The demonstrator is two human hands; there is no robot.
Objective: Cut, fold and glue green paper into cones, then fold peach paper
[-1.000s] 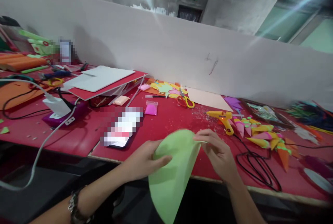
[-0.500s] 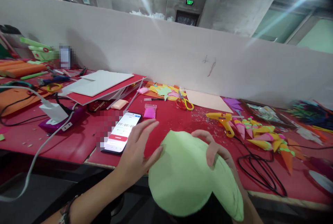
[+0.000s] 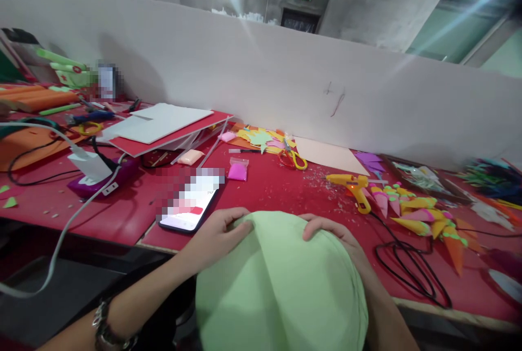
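Note:
Light green paper discs (image 3: 310, 286), several in a stack, are held upright in front of me at the table's near edge. My left hand (image 3: 228, 231) pinches the upper left rim of one disc, which fans out to the left of the others. With thumb in front and fingers behind, my right hand (image 3: 330, 231) grips the stack's upper right edge. Just beyond my left hand lies a phone (image 3: 191, 204) with a lit screen. A small bag of pink clay (image 3: 237, 169) sits past it.
A yellow glue gun (image 3: 350, 185) with a looped black cord lies on the right, beside small colourful cones (image 3: 416, 215). Scissors (image 3: 296, 161) and paper scraps (image 3: 261, 138) are at the back. On the left stand a purple power strip (image 3: 101, 177) and white boards (image 3: 163, 123).
My left hand has closed on the paper's edge, where before its fingers were spread at the rim. The green discs have come upright and fanned wider to the left.

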